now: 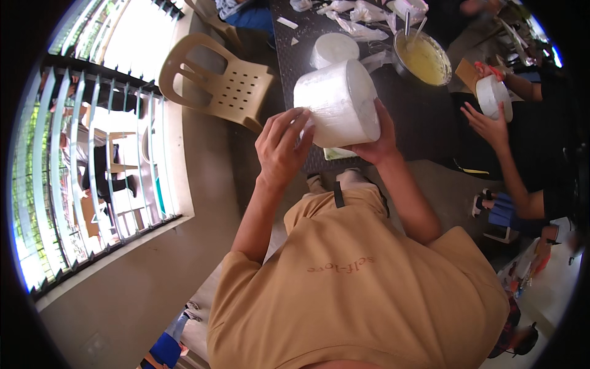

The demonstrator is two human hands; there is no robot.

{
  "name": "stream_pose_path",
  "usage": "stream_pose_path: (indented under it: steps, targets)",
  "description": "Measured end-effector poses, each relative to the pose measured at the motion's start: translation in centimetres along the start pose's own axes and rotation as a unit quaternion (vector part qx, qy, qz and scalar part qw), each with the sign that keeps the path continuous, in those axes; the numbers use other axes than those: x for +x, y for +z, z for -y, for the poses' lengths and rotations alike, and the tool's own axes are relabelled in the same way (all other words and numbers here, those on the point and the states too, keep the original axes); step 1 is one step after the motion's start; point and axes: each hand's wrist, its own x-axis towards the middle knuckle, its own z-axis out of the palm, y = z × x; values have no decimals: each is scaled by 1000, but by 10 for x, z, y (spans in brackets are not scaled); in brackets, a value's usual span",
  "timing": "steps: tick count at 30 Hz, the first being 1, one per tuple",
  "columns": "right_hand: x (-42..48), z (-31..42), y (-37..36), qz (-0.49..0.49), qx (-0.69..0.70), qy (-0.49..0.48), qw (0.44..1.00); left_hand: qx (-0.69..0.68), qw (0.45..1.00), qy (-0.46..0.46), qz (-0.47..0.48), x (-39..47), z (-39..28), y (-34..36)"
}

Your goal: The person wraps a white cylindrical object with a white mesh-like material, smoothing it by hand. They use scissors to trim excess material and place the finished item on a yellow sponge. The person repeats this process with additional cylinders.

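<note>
A thick white cylinder, wrapped in clear plastic film and probably foam, is held tilted above the table's near end. My right hand supports it from below and around its right end, with the fingers partly hidden behind it. At its lower left side is my left hand, fingers bent and fingertips close to the film. Whether they pinch the film is hard to see. Behind the cylinder, a second plastic-wrapped white round rests on the dark table. Under the held one, a small green-and-white item partly shows at the table edge.
A metal bowl of pale yellow mixture holds utensils. Crumpled plastic bags lie at the far end. To the right, another person's hand steadies a white round. A beige plastic chair stands left, by the louvred window.
</note>
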Motion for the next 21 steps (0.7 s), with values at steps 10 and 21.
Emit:
stream_pose_path:
  steps: [10, 21]
  targets:
    - [-12, 25, -44, -136, -191, -132, 963, -275, 842, -459, 74, -23, -30, 111]
    - [-44, 105, -150, -193, -291, -98, 932, -586, 542, -593, -102, -69, -54, 249]
